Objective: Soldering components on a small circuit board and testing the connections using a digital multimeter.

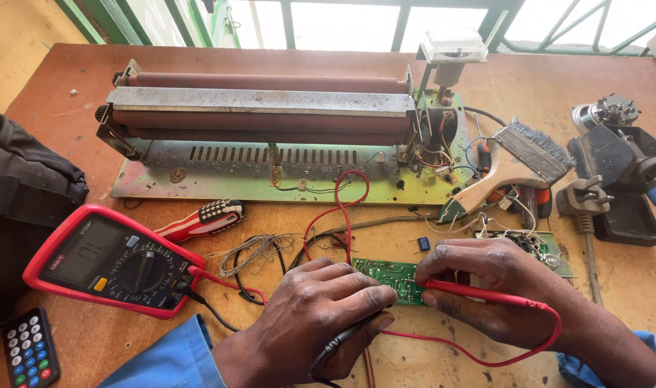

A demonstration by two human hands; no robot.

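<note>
My fingers: right hand [500, 287] pinches the red probe [478, 293], left hand [320, 316] grips the black probe [346, 338]. Both tips meet the board [389, 276] between them. The meter [112, 260], left of my fingers, is on; probing looks midway.

A brown wooden table [55, 79] carries everything. At its far middle lies a yellow-green chassis with rollers [270, 144]. Near left sit a red multimeter [109, 262] and a black remote [30, 352]. A small green circuit board [392, 276] lies near centre, a paintbrush [518, 162] far right.

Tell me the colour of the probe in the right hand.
Red: the right hand holds a red probe against the green circuit board, clearest in the head view.
</note>
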